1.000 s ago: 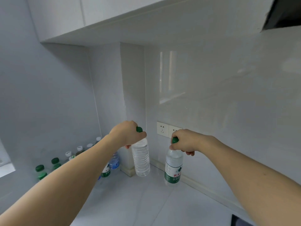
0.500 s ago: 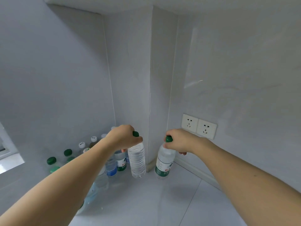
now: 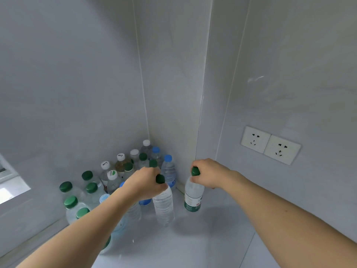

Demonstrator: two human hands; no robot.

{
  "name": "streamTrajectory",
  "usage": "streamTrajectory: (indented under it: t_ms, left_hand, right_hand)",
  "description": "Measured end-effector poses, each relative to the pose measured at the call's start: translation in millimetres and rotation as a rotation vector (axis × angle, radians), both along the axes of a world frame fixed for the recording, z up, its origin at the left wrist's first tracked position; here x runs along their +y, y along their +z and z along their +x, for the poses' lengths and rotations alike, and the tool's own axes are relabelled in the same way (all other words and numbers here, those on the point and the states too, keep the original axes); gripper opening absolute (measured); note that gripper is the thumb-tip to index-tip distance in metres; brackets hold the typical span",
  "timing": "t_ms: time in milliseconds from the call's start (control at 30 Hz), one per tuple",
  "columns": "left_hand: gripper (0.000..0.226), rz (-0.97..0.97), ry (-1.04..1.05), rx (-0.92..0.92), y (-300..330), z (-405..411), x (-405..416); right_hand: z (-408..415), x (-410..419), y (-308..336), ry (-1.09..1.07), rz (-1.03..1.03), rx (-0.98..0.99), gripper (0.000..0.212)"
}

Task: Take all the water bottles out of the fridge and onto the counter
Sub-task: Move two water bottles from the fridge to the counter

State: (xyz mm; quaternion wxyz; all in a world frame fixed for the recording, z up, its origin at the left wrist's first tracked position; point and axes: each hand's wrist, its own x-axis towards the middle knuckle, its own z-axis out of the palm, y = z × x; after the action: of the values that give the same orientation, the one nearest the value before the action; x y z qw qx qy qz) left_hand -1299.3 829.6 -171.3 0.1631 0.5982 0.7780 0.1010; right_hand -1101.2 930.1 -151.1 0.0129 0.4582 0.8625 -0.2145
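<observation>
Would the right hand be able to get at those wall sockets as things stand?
Probably not yet: the right hand grips the green-labelled bottle by its cap. Otherwise the way to the sockets looks free; bare wall lies between, nothing stands before them.

double wall socket (image 3: 270, 145), grey tiled wall (image 3: 77, 84)

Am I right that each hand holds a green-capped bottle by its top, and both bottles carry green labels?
Not quite. In the head view only the right hand's bottle carries a green label; the left hand's bottle is clear and ribbed with no label showing. Both have green caps and are held by their tops.
</observation>
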Motion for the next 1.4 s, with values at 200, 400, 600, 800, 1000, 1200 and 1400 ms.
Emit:
streamTrajectory:
  t_ms: [200,400,600,800,1000,1200,1400]
  left_hand:
    - [0.019,0.019,-0.024,0.027,-27.3,-15.8,16.4]
    - [0.018,0.051,0.004,0.023,-50.3,-25.0,35.5]
    - [0.017,0.053,-0.019,0.018,-68.7,-28.4,50.2]
    - [0.016,0.098,0.002,0.017,-76.1,-28.1,58.6]
    - [0.023,0.181,0.086,-0.099,-89.6,-20.6,58.7]
    - [0.028,0.208,0.131,-0.126,-91.3,-18.1,54.0]
    - [0.028,0.158,0.148,-0.105,-88.5,-2.3,49.9]
  right_hand:
    - [-32.2,25.7,-33.2,0.033,0.01,-0.006,0.019]
    - [-61.5,47.9,-60.2,0.062,0.045,-0.013,0.012]
    - [-76.4,67.4,-84.2,0.101,0.075,-0.023,0.021]
    - [-78.9,79.4,-96.2,0.076,0.092,0.025,0.024]
    - [-74.4,72.2,-113.2,-0.03,0.06,0.181,0.026]
    - [-73.2,54.5,-122.4,-0.17,0.022,0.371,0.024]
    - [-54.0,28.2,-120.2,-0.273,-0.056,0.407,0.05]
